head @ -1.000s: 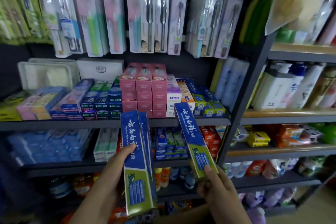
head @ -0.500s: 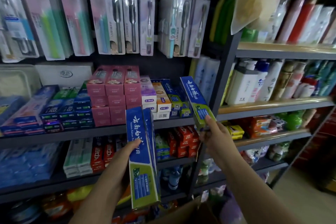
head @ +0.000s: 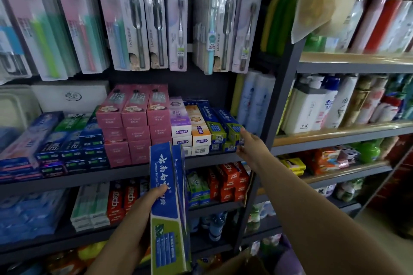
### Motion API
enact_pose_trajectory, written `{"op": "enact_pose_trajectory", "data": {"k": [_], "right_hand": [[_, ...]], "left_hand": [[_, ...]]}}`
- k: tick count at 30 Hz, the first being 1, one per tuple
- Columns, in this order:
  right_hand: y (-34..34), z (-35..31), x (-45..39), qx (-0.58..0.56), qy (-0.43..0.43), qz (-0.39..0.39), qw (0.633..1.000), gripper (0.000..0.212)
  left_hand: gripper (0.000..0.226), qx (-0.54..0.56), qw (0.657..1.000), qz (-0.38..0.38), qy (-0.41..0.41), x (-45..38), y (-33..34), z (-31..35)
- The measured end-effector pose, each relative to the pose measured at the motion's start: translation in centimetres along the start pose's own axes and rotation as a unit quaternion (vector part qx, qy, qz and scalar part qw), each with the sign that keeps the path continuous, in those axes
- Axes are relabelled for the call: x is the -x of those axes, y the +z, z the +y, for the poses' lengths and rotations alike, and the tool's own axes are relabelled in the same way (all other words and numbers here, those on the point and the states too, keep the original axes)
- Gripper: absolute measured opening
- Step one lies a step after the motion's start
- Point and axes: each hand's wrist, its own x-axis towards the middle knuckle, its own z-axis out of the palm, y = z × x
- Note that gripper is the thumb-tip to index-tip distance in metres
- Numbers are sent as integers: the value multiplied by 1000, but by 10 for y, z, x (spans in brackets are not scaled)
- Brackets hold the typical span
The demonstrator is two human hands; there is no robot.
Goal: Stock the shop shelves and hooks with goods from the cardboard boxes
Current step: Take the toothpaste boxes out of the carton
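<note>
My left hand grips two long blue-and-green toothpaste boxes, held upright side by side in front of the middle shelf. My right hand reaches to the right end of that shelf. Its fingertips press on the front end of a matching blue-and-green toothpaste box, which lies flat on top of a stack of the same boxes. A brown cardboard flap shows at the bottom edge, mostly hidden by my arms.
Toothbrush packs hang from hooks above the shelf. Pink toothpaste boxes and white and orange ones fill its middle. A dark upright post stands just right of the stack, with shampoo bottles beyond it.
My right hand carried its toothpaste box up and to the right, then laid it flat on the stack at the shelf's right end. My left hand kept its two boxes.
</note>
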Motion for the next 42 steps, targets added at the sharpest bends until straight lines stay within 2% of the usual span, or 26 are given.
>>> {"op": "enact_pose_trajectory", "data": {"k": [4, 5, 7, 9, 11, 12, 14, 16, 18, 19, 20, 21, 23, 25, 26, 28, 31, 33, 36, 40, 42], "right_hand": [[2, 12, -17, 44, -34, 39, 998, 22], [3, 12, -20, 51, -36, 45, 997, 22], [5, 12, -28, 69, -41, 44, 996, 27], [7, 8, -30, 102, -50, 39, 993, 29], [8, 4, -31, 106, -42, 31, 993, 28], [9, 2, -30, 113, -39, 26, 992, 32], [9, 3, -24, 171, -53, 50, 983, 47], [8, 6, 2, 235, -86, 55, 967, 47], [3, 16, 44, 258, -103, 16, 961, 35], [-1, 25, 66, 260, -94, -4, 961, 29], [-9, 37, 84, 264, -81, -22, 961, 27], [-17, 48, 101, 268, -61, -39, 961, 30], [-29, 67, 126, 263, 39, -96, 959, 54], [-37, 82, 142, 193, 151, -167, 955, 78], [-37, 85, 149, 130, 194, -188, 954, 72], [-42, 87, 159, 20, 222, -217, 950, 40], [-48, 84, 167, -19, 167, -205, 964, 18], [-54, 84, 163, 20, 111, -166, 980, 14], [-60, 74, 156, 97, 40, -131, 986, 27], [-68, 36, 127, 111, -21, -94, 989, 33], [-66, 15, 103, 83, -27, -84, 993, 38]], "left_hand": [[41, 16, 999, 26, 33, 4, -8, -12], [41, 25, 999, 34, 18, 0, -7, -14], [41, 84, 996, 10, -16, 1, -4, -10], [39, 152, 988, 24, -30, 0, 1, -5], [35, 165, 986, 8, -6, -5, 6, -8], [31, 150, 989, -9, 9, -4, 8, -7], [28, 145, 989, 16, -9, -10, 12, -9], [26, 190, 982, -9, -20, -8, 17, -7], [38, 316, 948, -22, -8, 3, 16, -14], [41, 369, 929, -31, -6, 1, 17, -19], [40, 348, 938, -2, -13, -4, 22, -22], [39, 299, 954, -23, -19, -7, 25, -23], [47, 225, 969, -99, -21, -1, 31, -21], [36, 260, 960, -88, -48, 13, 46, -14], [30, 271, 957, -89, -47, 15, 53, -15], [30, 285, 954, -89, -27, 25, 64, -17], [32, 309, 947, -89, 7, 22, 70, -12], [30, 323, 942, -85, 22, 22, 74, -6], [25, 349, 932, -88, 51, 24, 74, 7], [38, 386, 917, -76, 65, 17, 66, 20], [40, 395, 913, -82, 54, 14, 62, 20]]}}
